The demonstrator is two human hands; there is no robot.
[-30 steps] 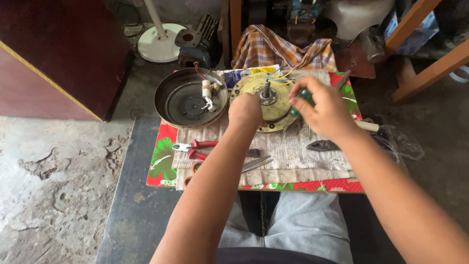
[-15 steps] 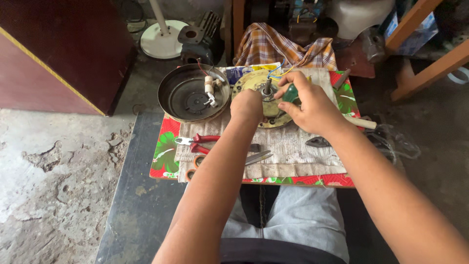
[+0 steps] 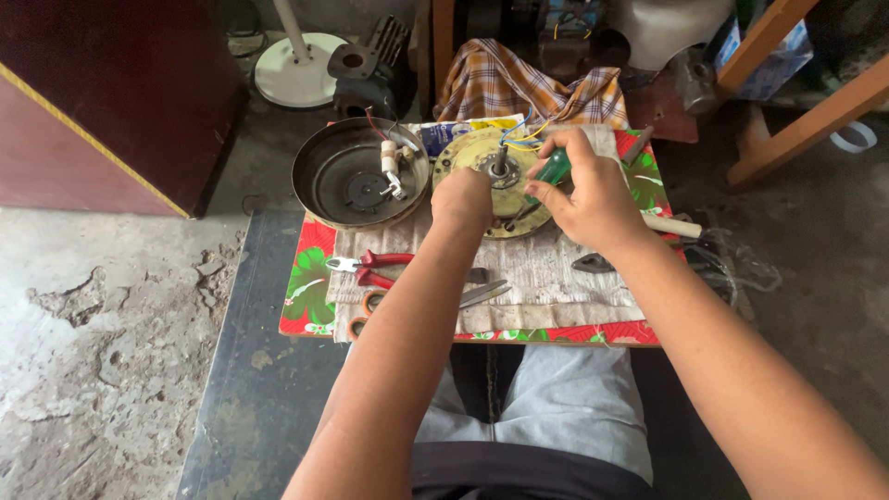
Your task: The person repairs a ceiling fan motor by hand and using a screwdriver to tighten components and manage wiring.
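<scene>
A round brass-coloured motor plate with a centre shaft and coloured wires lies on a small cloth-covered board. My left hand rests on the plate's near edge, fingers curled down on it. My right hand grips a green-handled screwdriver, its shaft angled down onto the plate. To the left of the plate sits a dark round metal housing with a small white part and wires inside.
Red-handled pliers, a metal blade and a wooden-handled tool lie on the board. A plaid cloth, a white fan base, a maroon cabinet and wooden legs surround it. Rough concrete floor at left.
My right hand has shifted slightly on the screwdriver and turned it over the plate. My left hand has stayed on the plate.
</scene>
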